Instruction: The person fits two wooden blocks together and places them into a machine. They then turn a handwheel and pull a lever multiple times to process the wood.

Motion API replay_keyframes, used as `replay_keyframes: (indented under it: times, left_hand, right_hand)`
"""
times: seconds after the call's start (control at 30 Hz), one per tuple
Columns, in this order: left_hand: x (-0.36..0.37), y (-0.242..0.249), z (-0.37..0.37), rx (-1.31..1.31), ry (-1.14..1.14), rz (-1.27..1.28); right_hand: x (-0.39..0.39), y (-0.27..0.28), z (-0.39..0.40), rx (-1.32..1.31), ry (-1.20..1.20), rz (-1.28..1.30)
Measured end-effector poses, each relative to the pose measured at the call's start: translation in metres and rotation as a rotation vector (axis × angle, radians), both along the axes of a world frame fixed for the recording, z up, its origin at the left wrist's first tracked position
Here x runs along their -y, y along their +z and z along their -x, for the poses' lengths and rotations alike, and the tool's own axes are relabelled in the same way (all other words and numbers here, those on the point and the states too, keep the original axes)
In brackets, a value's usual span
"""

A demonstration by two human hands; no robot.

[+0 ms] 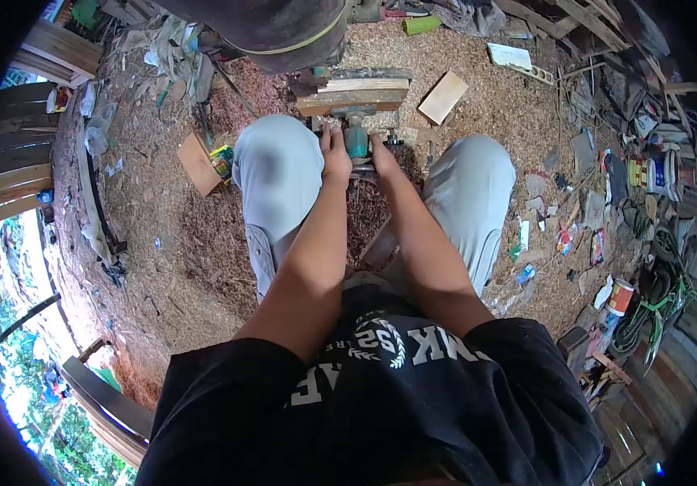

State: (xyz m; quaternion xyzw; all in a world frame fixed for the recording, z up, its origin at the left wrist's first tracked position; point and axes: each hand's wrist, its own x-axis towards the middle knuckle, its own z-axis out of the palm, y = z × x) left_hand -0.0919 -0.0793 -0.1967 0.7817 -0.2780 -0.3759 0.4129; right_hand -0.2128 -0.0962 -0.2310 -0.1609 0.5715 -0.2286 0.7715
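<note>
While both arms reach straight ahead between the knees, the left hand [335, 155] rests with fingers curled down on the left side of a teal power tool [357, 142], and the right hand [382, 155] closes on the tool's right side; how firm either grasp is cannot be told at this size. The tool sits at about twelve o'clock from the hands, pressed against a stack of wooden boards [354, 94] that lies crosswise just beyond it. Sawdust and wood shavings [203, 267] cover the ground all around. At ten o'clock from the hands a small flat piece of wood [198, 164] lies beside the left knee, with a green and yellow packet [221, 160] touching its edge. At one o'clock a pale wooden block [443, 97] lies on the shavings, and farther out a green cylinder [421, 24] lies near the top edge. Well off at three to four o'clock, scraps, wrappers and a red-and-white spool [620, 296] clutter the ground beside coiled green cable [656, 304].
</note>
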Motion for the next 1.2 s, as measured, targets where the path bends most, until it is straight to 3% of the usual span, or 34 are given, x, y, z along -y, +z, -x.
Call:
replay_keyframes:
  times: [0.1, 0.17, 0.2, 0.27, 0.3, 0.4, 0.5, 0.57, 0.6, 0.67, 0.7, 0.8, 0.87, 0.9, 0.93, 1.0, 1.03, 1.13, 1.2]
  left_hand:
    - [0.009, -0.035, -0.002, 0.105, -0.108, -0.097]
    - [0.023, -0.053, 0.001, 0.201, -0.054, -0.444]
    - [0.025, -0.048, 0.000, 0.204, -0.053, -0.437]
    - [0.018, -0.017, -0.004, -0.434, 0.187, -0.301]
    - [0.013, 0.014, 0.002, -0.501, 0.269, -0.202]
    - [0.002, 0.032, 0.004, -0.350, 0.090, -0.161]
    - [0.004, -0.017, 0.002, -0.147, 0.094, -0.072]
    - [0.001, -0.027, -0.002, -0.330, 0.148, 0.097]
    - [0.001, -0.011, -0.004, -0.466, 0.235, -0.036]
    - [-0.002, 0.000, -0.014, -0.548, 0.173, -0.151]
    - [0.000, 0.016, -0.008, -0.441, 0.203, -0.251]
    - [-0.002, 0.005, -0.004, -0.262, 0.229, 0.006]
    - [0.007, 0.008, -0.005, 0.025, 0.164, -0.296]
    - [0.009, 0.051, 0.004, 0.017, 0.151, -0.518]
    - [0.017, 0.018, 0.007, 0.077, 0.209, -0.550]
    - [0.019, -0.058, 0.007, 0.130, 0.341, -0.153]
    - [0.019, -0.056, 0.005, 0.048, 0.310, -0.201]
    - [0.013, -0.055, 0.008, 0.305, 0.208, -0.182]
    - [0.009, -0.062, 0.008, 0.312, 0.192, -0.171]
  right_hand:
    - [-0.001, 0.038, 0.003, 0.077, -0.012, -0.073]
    - [0.004, 0.037, 0.007, 0.177, -0.065, -0.254]
    - [0.005, 0.023, 0.009, 0.180, -0.065, -0.247]
    - [0.007, 0.002, 0.008, 0.283, -0.114, -0.255]
    - [0.007, 0.027, 0.006, 0.182, -0.145, -0.299]
    - [0.003, 0.023, 0.003, 0.274, -0.135, -0.260]
    - [0.007, 0.023, -0.001, 0.253, -0.051, -0.195]
    - [0.004, 0.057, 0.000, 0.216, -0.047, -0.161]
    - [0.004, 0.039, 0.001, 0.116, 0.028, -0.123]
    - [0.003, 0.019, 0.007, 0.111, 0.079, -0.031]
    - [0.004, 0.019, 0.004, 0.132, 0.034, -0.058]
    - [0.007, 0.022, 0.005, 0.158, -0.022, -0.215]
    - [0.011, 0.015, 0.006, 0.181, -0.001, -0.240]
    - [0.009, 0.011, 0.006, 0.281, -0.051, -0.246]
    - [0.007, 0.008, 0.006, 0.381, -0.105, -0.253]
    - [0.006, -0.006, 0.007, 0.392, -0.086, -0.292]
    - [0.008, -0.015, 0.005, 0.358, -0.112, -0.279]
    - [0.003, -0.015, 0.004, 0.378, -0.105, -0.288]
    - [0.006, -0.004, 0.005, 0.239, -0.003, -0.254]
